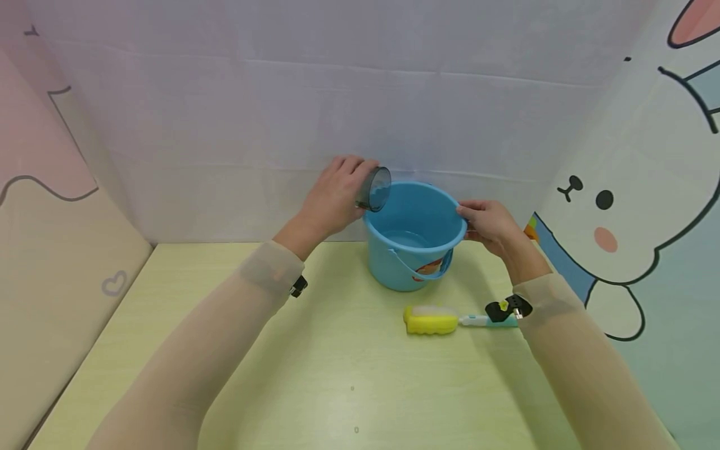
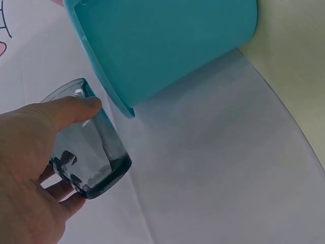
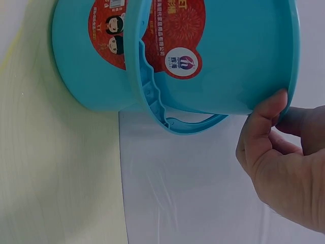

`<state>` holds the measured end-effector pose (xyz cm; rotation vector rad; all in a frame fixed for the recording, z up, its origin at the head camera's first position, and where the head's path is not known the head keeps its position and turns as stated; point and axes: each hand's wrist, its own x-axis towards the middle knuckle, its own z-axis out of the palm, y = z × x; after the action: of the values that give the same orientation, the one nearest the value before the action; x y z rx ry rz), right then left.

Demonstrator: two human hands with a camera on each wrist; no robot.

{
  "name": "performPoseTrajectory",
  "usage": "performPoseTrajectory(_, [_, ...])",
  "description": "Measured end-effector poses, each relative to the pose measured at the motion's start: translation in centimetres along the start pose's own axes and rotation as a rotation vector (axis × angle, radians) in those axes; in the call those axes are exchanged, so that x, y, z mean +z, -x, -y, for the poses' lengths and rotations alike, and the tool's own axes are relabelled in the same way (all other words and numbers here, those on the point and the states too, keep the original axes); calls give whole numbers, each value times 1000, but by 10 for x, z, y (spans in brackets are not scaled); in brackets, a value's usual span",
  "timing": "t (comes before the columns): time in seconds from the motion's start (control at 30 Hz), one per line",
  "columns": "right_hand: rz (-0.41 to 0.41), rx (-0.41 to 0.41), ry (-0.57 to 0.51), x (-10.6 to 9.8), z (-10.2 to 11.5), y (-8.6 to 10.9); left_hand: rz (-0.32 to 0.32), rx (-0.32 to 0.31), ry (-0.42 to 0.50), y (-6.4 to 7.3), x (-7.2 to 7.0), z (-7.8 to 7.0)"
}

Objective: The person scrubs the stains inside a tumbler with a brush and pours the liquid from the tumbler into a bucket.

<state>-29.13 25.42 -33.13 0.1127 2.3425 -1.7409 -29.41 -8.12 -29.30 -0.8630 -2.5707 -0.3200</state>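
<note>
A blue plastic bucket (image 1: pixel 385 265) stands on the table against the back wall, its handle (image 3: pixel 147 86) hanging down the near side by a red label. My left hand (image 1: pixel 337 194) grips a dark see-through cup (image 2: pixel 86 147), tilted with its mouth toward the bucket at the left rim. In the left wrist view, thumb and fingers wrap the cup from both sides. The bucket's right rim is pinched by my right hand (image 1: pixel 488 225), as the right wrist view (image 3: pixel 274 147) shows too. A shallow layer of what looks like clear water lies on the bucket's floor.
In front of the bucket lies a brush with a yellow head (image 1: pixel 430 322) and a white and teal handle (image 1: pixel 475 320), partly behind my right wrist strap. A pale wall sheet (image 1: pixel 253 125) rises right behind the bucket. The pale wooden table (image 1: pixel 337 375) extends toward me.
</note>
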Motion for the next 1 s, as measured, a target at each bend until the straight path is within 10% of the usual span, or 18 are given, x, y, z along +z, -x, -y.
performPoseTrajectory(1.0, [-4, -10, 15, 1, 1, -2, -6, 26, -18, -3, 2, -3])
